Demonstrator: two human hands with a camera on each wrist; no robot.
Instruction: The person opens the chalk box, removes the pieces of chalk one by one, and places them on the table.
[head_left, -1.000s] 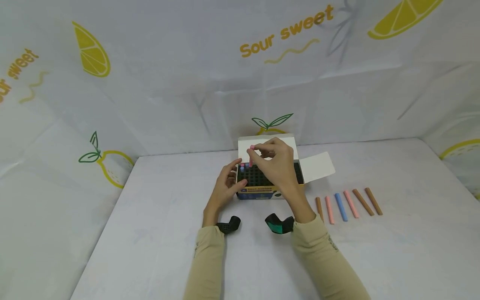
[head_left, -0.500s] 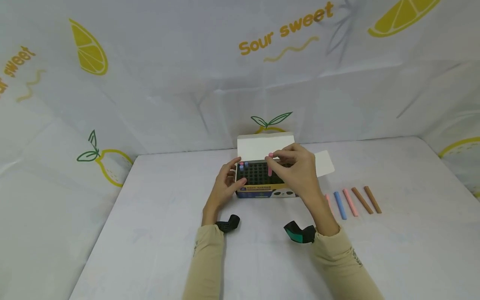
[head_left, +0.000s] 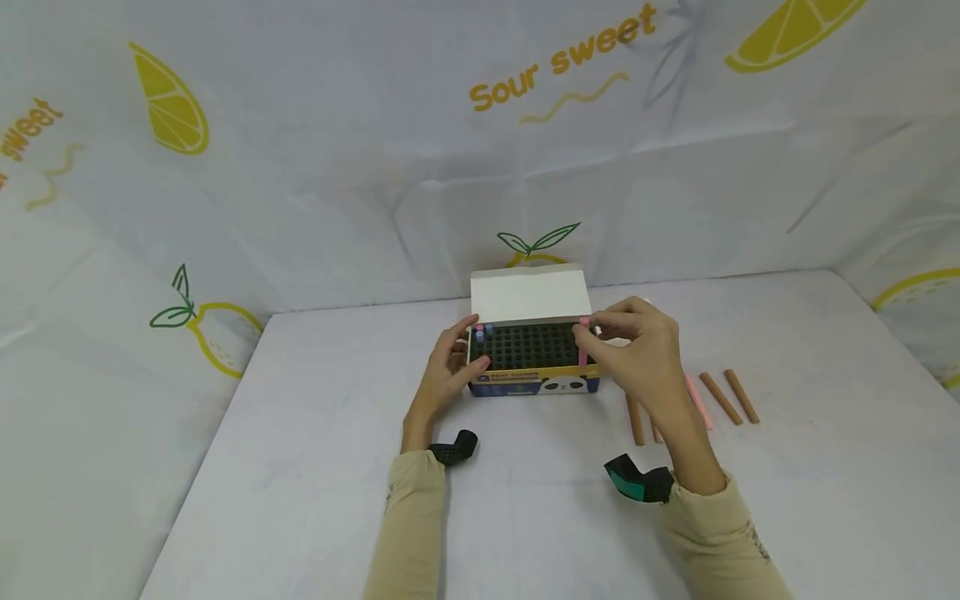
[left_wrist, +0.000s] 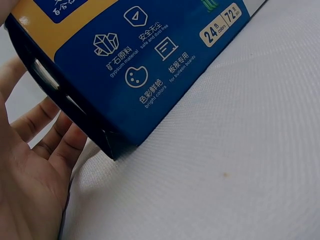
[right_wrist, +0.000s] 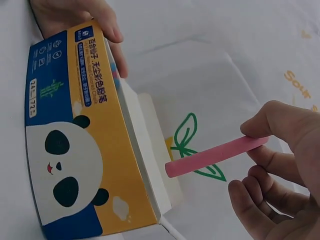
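One pink chalk stick (right_wrist: 215,157) hangs from the right hand (head_left: 641,346) at the right-hand end of a chalk box (head_left: 517,387). The likeliest fault is a missed hole: with the stick held only near its upper end, a slight tilt could bring the lower tip against the rim or the black grid (head_left: 528,354), and the stick could slip or snap. Pressure here might also swing the box, since the left hand (head_left: 448,367) grips only the opposite end, thumb at the front edge and fingers about the side. (The right forearm (head_left: 690,442) passes above a row of loose sticks (head_left: 722,399), which a lowered arm could roll.) Relative to the fingers, the pink stick lies between right thumb and forefinger, clamped there; its upper end sits at the fingertips, its greater length projects beyond them, and its lower tip is free of any hole.
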